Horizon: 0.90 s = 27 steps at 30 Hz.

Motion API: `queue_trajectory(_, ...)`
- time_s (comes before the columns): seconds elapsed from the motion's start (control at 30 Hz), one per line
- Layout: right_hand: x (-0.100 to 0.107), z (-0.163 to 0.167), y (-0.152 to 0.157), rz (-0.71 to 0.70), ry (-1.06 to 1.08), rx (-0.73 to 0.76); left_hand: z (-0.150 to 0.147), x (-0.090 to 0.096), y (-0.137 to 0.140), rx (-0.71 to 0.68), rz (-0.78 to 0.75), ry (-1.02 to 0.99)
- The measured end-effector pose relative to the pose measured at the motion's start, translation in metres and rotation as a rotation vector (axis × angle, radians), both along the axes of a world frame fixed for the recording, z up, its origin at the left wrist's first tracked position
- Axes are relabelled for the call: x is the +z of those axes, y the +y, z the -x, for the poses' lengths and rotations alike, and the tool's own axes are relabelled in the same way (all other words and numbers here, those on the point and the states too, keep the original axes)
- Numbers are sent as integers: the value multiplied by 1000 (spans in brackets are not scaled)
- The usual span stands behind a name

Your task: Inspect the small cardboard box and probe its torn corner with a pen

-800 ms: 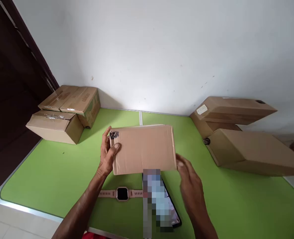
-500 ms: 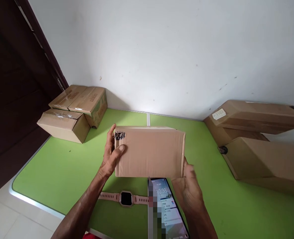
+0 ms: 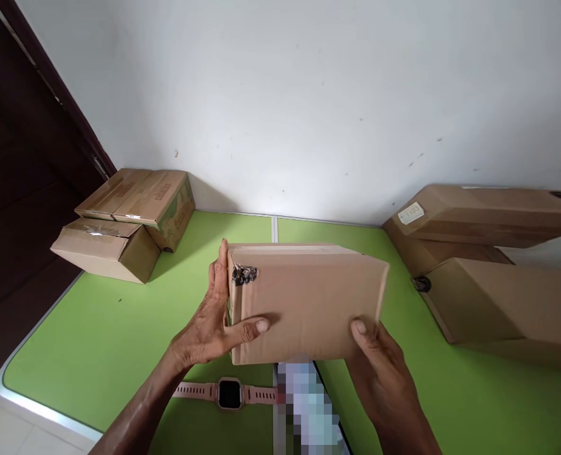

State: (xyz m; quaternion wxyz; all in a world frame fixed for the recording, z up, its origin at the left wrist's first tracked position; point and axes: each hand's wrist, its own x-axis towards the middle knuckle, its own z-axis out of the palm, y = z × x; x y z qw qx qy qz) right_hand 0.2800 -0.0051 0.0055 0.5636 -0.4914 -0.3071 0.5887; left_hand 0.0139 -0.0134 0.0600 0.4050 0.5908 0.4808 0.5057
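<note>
I hold a plain brown cardboard box (image 3: 308,303) above the green table (image 3: 100,341) with both hands. My left hand (image 3: 209,322) grips its left end, thumb across the front face, fingers up the side beside a torn dark patch. My right hand (image 3: 379,373) supports the lower right corner, thumb on the front. Tape runs along the box's top edge. Below the box lie a pink-strapped smartwatch (image 3: 229,393) and a phone (image 3: 308,411), partly hidden by the box.
Two stacked cardboard boxes (image 3: 128,221) sit at the table's back left corner. Long brown cartons (image 3: 493,265) lie at the right against the white wall. A dark door stands at the left. The table's near-left edge is rounded.
The box has come closer and a little to the right. My right hand, which was off the box, took hold of its lower right corner; my left thumb slid further across the front.
</note>
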Motion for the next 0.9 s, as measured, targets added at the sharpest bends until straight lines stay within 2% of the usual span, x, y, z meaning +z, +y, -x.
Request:
queue_trajectory(0.07,-4,-9,0,-65,-21,-54,-7,0,2,-60,-25,166)
queue_trajectory(0.17,-11,-25,-1,-154,-78,-122,-12,-9,7,-95,-181,320)
queue_trajectory(0.23,-14,-36,-2,-166,-123,-145,-13,-17,13,-99,-243,360)
queue_trajectory(0.37,-9,-52,-5,-212,-210,-116,-18,-26,28,-80,-231,320)
queue_trajectory(0.47,4,-64,-8,-238,-312,-129,-31,-20,35,-60,-99,196)
queue_trajectory(0.57,20,-78,-15,-273,-411,-230,-47,-10,39,-32,182,36)
queue_trajectory(0.67,34,-93,-23,-305,-508,-275,-62,-8,51,-14,389,34)
queue_trajectory(0.77,42,-110,-24,-329,-535,-345,-86,-10,70,-56,473,61)
queue_trajectory(0.9,47,-149,-12,-378,-536,-497,-147,1,94,-210,437,82)
